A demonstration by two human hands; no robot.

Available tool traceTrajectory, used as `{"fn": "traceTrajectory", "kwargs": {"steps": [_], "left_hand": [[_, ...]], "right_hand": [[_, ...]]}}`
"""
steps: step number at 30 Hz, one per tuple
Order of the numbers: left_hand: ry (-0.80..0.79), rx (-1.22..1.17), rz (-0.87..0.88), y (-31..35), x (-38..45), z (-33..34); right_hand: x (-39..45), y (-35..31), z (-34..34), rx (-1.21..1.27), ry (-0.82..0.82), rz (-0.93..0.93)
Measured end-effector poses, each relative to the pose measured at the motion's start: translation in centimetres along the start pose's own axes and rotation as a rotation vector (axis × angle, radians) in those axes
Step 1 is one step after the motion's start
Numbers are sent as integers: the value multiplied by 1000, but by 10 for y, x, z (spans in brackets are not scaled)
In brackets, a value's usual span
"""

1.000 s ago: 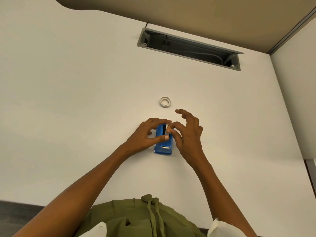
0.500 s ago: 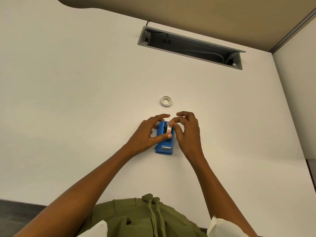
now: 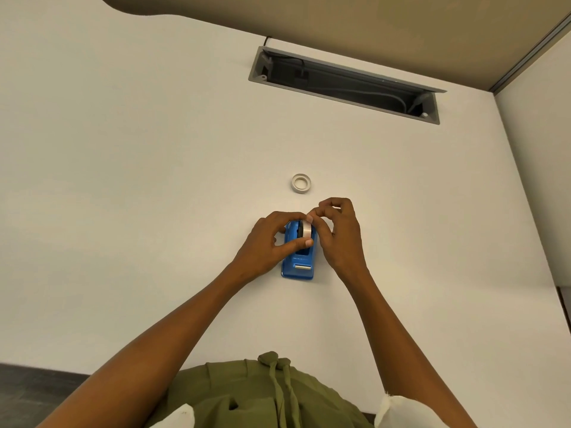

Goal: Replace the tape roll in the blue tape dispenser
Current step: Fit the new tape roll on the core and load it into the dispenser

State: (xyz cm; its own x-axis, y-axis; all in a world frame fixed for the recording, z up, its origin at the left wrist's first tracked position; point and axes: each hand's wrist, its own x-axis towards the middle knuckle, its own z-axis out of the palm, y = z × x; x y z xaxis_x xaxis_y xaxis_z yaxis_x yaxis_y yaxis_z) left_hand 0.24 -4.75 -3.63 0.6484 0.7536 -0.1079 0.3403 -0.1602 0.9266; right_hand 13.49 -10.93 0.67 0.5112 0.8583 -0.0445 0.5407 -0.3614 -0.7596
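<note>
The blue tape dispenser (image 3: 298,267) stands on the white table (image 3: 123,180), its cutter end toward me. A white tape roll (image 3: 306,232) sits upright in its slot. My left hand (image 3: 272,242) grips the dispenser from the left, thumb across the roll. My right hand (image 3: 340,230) is on the right side, its fingertips pinched together at the top of the roll. A second, flat white tape ring (image 3: 300,182) lies on the table just beyond the hands.
A grey open cable tray (image 3: 343,84) is recessed in the table at the back. A white partition (image 3: 537,149) borders the table's right side. My olive-green clothing (image 3: 262,393) fills the bottom edge.
My right hand's fingers, spread a second ago, have curled in and now pinch at the top of the roll. The roll sits lower in the dispenser. My left hand stays put.
</note>
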Motion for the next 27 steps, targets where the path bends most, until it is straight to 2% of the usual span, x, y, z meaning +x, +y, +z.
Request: {"fn": "traceTrajectory", "kwargs": {"steps": [8,14,27], "left_hand": [[17,9,9,3,-2,1],[-5,18,8,-3,0,1],[12,-14,4,-3,-5,-5]], "right_hand": [[-11,0,-4,-130,29,-96],[-19,3,-4,-120,26,-123],[-5,-1,3,-67,11,-11]]}}
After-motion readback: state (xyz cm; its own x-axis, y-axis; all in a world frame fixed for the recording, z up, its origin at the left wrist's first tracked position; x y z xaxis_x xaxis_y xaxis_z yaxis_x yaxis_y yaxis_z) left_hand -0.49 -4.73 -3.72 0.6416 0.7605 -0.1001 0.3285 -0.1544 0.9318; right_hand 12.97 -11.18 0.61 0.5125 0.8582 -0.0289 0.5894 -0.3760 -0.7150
